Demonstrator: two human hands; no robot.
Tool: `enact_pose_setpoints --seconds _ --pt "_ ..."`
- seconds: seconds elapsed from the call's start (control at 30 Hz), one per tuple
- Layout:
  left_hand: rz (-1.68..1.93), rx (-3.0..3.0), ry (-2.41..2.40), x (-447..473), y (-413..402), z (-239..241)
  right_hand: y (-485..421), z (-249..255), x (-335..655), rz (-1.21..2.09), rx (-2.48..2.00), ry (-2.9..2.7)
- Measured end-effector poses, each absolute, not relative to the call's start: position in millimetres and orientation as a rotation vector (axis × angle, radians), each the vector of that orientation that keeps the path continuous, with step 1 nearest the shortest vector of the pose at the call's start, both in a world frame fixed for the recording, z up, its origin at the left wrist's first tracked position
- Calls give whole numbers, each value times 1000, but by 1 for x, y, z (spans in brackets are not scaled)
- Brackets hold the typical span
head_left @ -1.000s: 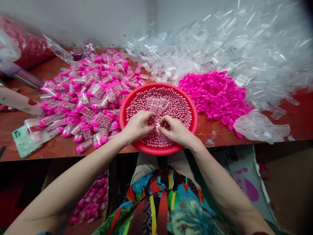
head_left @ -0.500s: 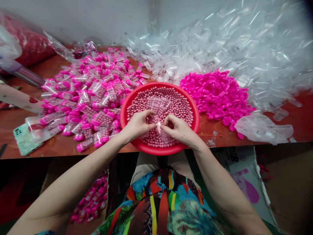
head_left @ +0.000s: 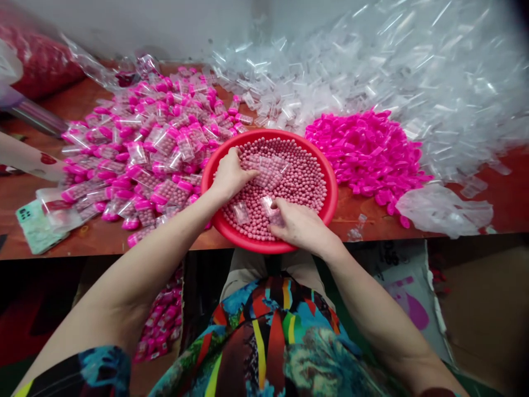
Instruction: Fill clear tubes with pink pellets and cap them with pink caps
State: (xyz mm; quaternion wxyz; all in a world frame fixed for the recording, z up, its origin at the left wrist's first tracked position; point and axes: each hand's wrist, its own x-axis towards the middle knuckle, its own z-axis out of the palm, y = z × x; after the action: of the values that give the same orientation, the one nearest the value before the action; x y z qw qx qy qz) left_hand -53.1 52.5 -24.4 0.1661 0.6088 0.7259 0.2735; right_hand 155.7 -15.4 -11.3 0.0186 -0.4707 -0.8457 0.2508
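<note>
A red plastic bowl (head_left: 330, 187) sits at the table's front edge, filled with small pink balls (head_left: 301, 176). A few clear little containers (head_left: 270, 168) lie on the balls. My left hand (head_left: 229, 175) reaches into the bowl's left side, fingers curled down toward those containers; I cannot see whether it grips one. My right hand (head_left: 295, 223) rests low in the bowl's front, fingers pinched on a clear container (head_left: 268, 207) among the balls. Another small clear container (head_left: 240, 212) lies between my hands.
A heap of filled containers with pink caps (head_left: 140, 143) lies left of the bowl. Loose pink caps (head_left: 367, 151) lie right of it, below a big heap of empty clear containers (head_left: 392, 71). A phone (head_left: 37, 226) lies at the far left, a clear bag (head_left: 444, 209) at the right.
My hands were together in front, pinching a small clear piece. They have parted: the left moved up and left toward the containers, the right dropped into the balls.
</note>
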Motion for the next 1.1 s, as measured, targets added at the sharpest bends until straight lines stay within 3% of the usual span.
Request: enact_pose_setpoints --seconds 0.1,0.2,0.3,0.63,0.83,0.97,1.1 --pt "705 2011 1850 -51 34 -18 -15 -14 156 763 -1479 -2612" --pt "373 2287 1444 -45 16 -15 -12 -16 157 730 -1385 -2621" --pt "183 2296 1455 -36 6 -18 -7 -16 153 687 -1427 -2550" --pt "650 1584 1612 -47 3 -17 3 -28 140 847 -1566 -2298" --pt "753 1015 1147 -42 -11 -15 3 -34 145 1276 -1201 -1917" --pt "809 1313 1346 -42 -3 -19 -8 -23 149 876 -1446 -2210" --pt "578 2066 1480 -34 12 -20 -35 -12 142 540 -1562 -2570"
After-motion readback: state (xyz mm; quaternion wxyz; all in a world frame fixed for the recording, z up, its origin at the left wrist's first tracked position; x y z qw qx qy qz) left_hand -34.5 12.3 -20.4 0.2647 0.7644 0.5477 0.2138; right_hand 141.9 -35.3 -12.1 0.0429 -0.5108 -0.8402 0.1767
